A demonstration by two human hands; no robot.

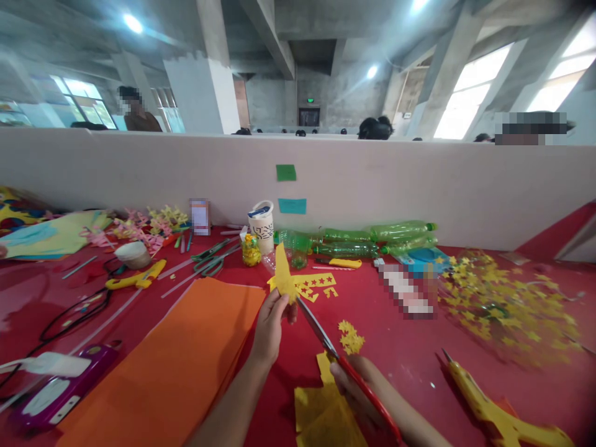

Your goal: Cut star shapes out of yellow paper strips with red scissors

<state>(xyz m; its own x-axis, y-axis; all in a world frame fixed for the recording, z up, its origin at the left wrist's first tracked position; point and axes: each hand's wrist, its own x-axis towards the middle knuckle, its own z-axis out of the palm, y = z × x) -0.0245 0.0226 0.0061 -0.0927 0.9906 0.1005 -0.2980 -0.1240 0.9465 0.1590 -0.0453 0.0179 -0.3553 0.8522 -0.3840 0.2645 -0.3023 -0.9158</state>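
Pinched in my left hand [270, 329] is a pointed piece of yellow felt-like sheet [283, 273], held upright. My right hand [356, 382] grips red-handled scissors [326, 338], whose blades reach up to the lower edge of that piece, close to my left fingers. I cannot tell whether the blades touch it. Beyond the hands lie yellow strips with star-shaped holes [321, 282]. A small heap of yellow stars [350, 338] rests just above my right hand. Below it are larger yellow sheets [316, 410], partly covered by my right hand and the scissors.
Orange sheets [186, 354] spread at the left, beside a purple power strip [60, 391] and a yellow glue gun [137, 276]. Another yellow glue gun [493, 410] lies front right, near a star-covered bunch [507, 304]. Green plastic bottles [400, 233] and a white cup [261, 230] line the partition [186, 167].
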